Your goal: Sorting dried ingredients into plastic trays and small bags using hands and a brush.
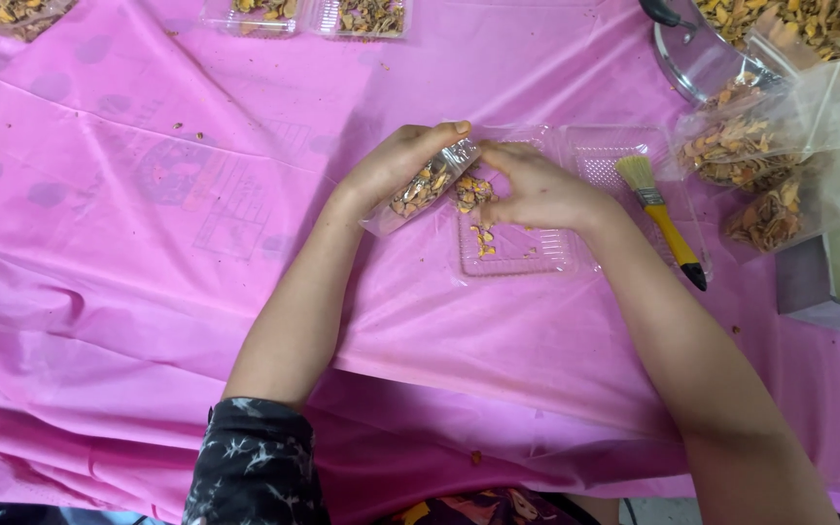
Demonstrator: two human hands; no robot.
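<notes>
My left hand [393, 163] grips a small clear plastic bag [424, 188] partly filled with dried orange-brown pieces, tilted with its mouth toward the right. At the bag's mouth, my right hand [538, 185] pinches some of the dried pieces [472, 192]. Both hands hover over a clear plastic clamshell tray [522, 255] lying open on the pink tablecloth [148, 224], with a few dried pieces scattered inside it.
A yellow-handled brush [661, 216] lies on the tray's open lid at right. Clear packs of dried pieces [746, 146] are stacked at far right beside a metal bowl [692, 58] holding more. Filled trays [360, 17] line the far edge.
</notes>
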